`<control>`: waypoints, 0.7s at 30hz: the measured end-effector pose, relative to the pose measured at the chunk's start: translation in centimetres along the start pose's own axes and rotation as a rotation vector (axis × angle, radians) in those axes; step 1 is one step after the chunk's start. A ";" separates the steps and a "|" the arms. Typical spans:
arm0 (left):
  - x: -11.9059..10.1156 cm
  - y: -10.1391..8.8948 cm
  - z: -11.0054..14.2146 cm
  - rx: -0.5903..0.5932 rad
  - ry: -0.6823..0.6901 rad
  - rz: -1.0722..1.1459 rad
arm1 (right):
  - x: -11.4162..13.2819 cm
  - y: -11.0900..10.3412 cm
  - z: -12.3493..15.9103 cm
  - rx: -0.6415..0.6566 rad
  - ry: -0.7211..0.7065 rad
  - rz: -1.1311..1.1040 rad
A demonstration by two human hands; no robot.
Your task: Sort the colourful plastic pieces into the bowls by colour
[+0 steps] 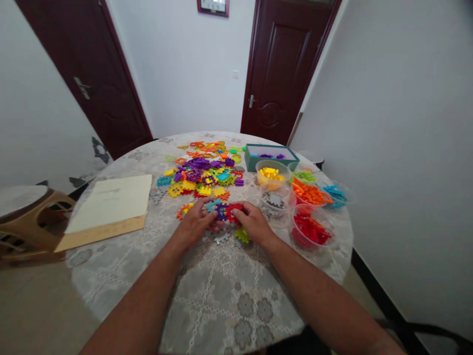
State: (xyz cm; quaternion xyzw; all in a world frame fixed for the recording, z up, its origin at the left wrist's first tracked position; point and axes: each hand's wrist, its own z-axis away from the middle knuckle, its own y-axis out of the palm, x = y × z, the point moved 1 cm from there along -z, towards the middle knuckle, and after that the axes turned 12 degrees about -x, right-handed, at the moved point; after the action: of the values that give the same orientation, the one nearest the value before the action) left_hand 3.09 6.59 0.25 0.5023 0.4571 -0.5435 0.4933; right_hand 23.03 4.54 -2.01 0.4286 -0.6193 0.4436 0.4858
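Observation:
Between my two hands is a row of toothed plastic building pieces, with a purple piece [221, 212] in the middle. My left hand [196, 219] grips the row at its light blue piece [212, 204], thumb resting near the purple one. At the other end, my right hand [252, 221] pinches the red piece [233, 213]. Below the hands lie a grey gear piece [222, 237] and a lime green gear piece [242, 235]. Orange and yellow pieces [182, 212] sit just left of my left hand.
A heap of mixed colourful pieces [199, 170] covers the table's far middle. To the right stand a green box [253, 161] and several clear tubs, including one with red pieces [312, 229] and one with orange pieces [308, 192]. Cream paper [111, 202] lies on the left.

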 end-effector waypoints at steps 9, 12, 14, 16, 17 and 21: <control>-0.5 -0.1 -0.1 -0.003 0.015 -0.031 | 9.3 -9.7 3.0 -0.229 -0.536 0.629; -0.2 -0.1 0.1 0.017 0.039 -0.019 | 8.5 -14.7 3.9 -0.287 -0.511 0.846; -0.1 0.0 0.1 0.037 0.044 -0.013 | 6.9 -17.8 4.0 -0.305 -0.484 0.972; 0.0 -0.1 0.1 0.045 0.047 -0.002 | 5.1 -20.5 3.7 -0.304 -0.404 1.071; 0.1 -0.1 0.1 0.049 0.046 0.006 | 4.3 -21.5 3.5 -0.310 -0.385 1.109; 0.2 0.0 0.2 0.066 0.047 0.042 | 3.7 -22.6 3.2 -0.434 -0.552 1.178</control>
State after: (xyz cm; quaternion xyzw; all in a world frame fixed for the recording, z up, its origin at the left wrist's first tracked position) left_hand 3.02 6.34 0.11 0.5403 0.4397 -0.5360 0.4769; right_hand 43.49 -4.36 4.16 0.0105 -0.9252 0.3741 0.0626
